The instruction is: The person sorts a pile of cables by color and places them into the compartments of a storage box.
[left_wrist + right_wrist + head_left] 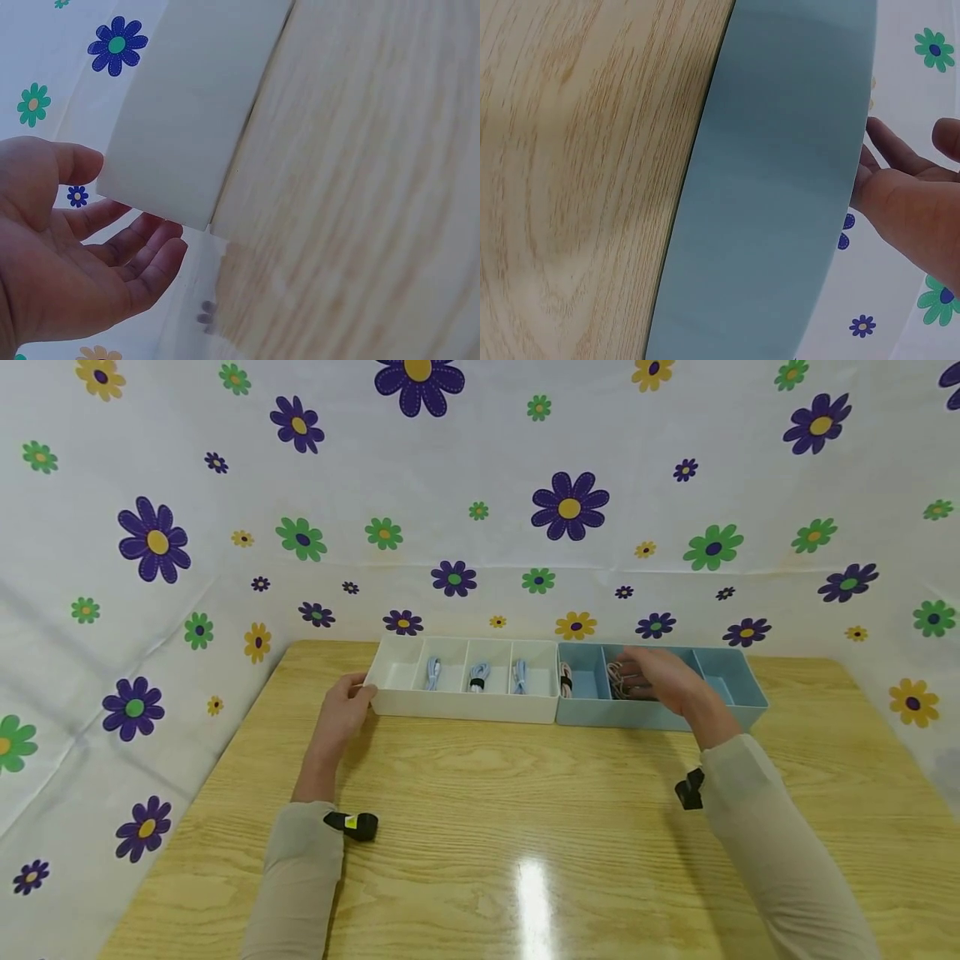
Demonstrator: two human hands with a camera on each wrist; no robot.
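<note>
A white divided box [465, 705] stands at the back of the table. My left hand [347, 703] touches its left end, with the fingers [154, 266] loosely bent along the end wall. Light blue bundled cables [479, 677] lie in three of its compartments. Against its right end stands a blue divided box [660, 716]. My right hand [663, 678] reaches into a middle compartment, beside a brownish coiled cable [616, 680]. The fingertips are partly hidden behind the front wall [780, 165]. A pinkish cable with a black strap [566, 680] lies in the leftmost blue compartment.
Both boxes stand on a wooden table [480, 793], close to a white flower-patterned cloth [480, 468] at the back and sides. A black wrist camera [360, 827] sits on the left sleeve and another black camera [689, 789] on the right.
</note>
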